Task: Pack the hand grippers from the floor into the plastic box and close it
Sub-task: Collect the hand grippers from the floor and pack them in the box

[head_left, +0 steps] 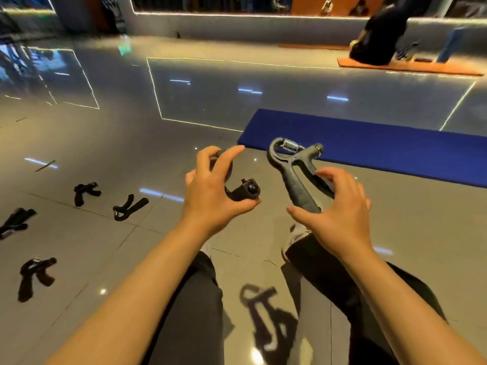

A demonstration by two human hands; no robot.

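Holding a hand gripper in each hand, the person sits with both raised over the tiled floor (110, 143), and no plastic box shows anywhere in view. That absence is what the next move hangs on: wherever the box stands, it lies outside what can be seen, so I cannot tell which way the load must travel.

The left hand (210, 191) has a narrow grip, its fingers and thumb curled round a black hand gripper (243, 192) whose knobbed end points toward the other hand. The right hand (340, 214) has a looser grip, fingers and thumb curled about the lower handles of a grey hand gripper (295, 169). Its long axis runs up and slightly left, with the spring coil at the far end, near the edge of a blue mat (382, 146).

The two held pieces are near each other but apart. Four more grippers lie well off to the person's left: a curled one (85, 192), a splayed one (129, 208), a blurred one at the frame edge (15, 222) and a nearer one (35, 276). The left hand is plainly the nearer to all of them. Another dark gripper (266, 312) lies blurred on the floor between the person's legs, within reach of either hand, I judge.
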